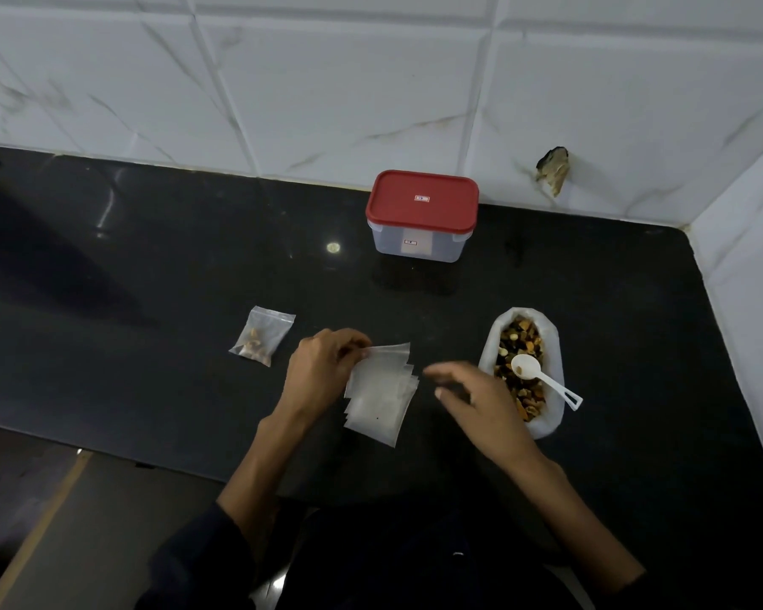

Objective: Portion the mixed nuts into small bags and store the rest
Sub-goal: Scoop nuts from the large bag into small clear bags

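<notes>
Nearest the camera, two bare forearms are reaching out from dark sleeves over the black worktop (150, 266). The left hand (322, 367) is pinching the top corner of a fanned stack of empty small bags (379, 398), its fingers curled together on the plastic, and the stack is lying flat on the worktop between the two hands. The right hand (481, 402) is hovering just beside the stack, blurred, with its fingers loosely spread and nothing in them. Just beyond that hand, a white open bag of mixed nuts (523, 372) is sitting on the worktop, and a white plastic spoon (542, 376) is resting on the nuts with its handle sticking out over the bag's right edge; a nut or two is lying in its bowl. To the left of the left hand, a filled small bag (263, 336) is lying flat, holding a little portion of nuts at its lower end. Farther back, near the tiled wall (327, 81), a clear container with a red lid (421, 215) is standing closed, well apart from everything else.
</notes>
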Demonstrator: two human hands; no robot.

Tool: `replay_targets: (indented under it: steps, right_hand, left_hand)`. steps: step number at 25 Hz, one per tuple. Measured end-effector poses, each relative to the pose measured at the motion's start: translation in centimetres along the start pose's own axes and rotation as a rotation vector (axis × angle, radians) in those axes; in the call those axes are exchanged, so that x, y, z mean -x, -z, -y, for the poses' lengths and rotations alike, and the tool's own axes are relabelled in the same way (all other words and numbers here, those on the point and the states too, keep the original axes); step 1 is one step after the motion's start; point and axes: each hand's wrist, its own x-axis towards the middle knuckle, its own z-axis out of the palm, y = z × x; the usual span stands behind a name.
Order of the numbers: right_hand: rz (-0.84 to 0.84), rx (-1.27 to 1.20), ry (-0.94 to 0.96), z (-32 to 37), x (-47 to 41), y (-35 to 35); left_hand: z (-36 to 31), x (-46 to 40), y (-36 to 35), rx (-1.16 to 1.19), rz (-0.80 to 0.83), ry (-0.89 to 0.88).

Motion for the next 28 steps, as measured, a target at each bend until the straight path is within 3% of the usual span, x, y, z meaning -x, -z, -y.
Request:
replay_targets:
  steps: [3,8,14,19,28]
  right_hand:
    - [-0.164,-0.168,0.005,1.6,-1.5,1.4]
    - [-0.056,-0.168,0.005,2.3,-3.3,1.8]
    - [-0.019,-0.246,-0.062,1.9,-3.0,1.2]
    - [0.052,-0.401,-0.104,2.0,-2.9,1.9]
    - [0.049,-0.331,-0.112,2.2,-2.5,2.3]
  left_hand:
    - [-2.1,-0.2,1.4,0.077,0.038,-0.115]
    - [-3.7,-1.2,0.9,0.156,0.093,-0.135]
    - [-4.2,-1.7,0.0,0.308,0.011,-0.032]
    - [-4.1,-1.8,-0.2,0.227,0.040,-0.128]
    - [-4.7,-1.4,-0.5,0.179,0.113,-0.203]
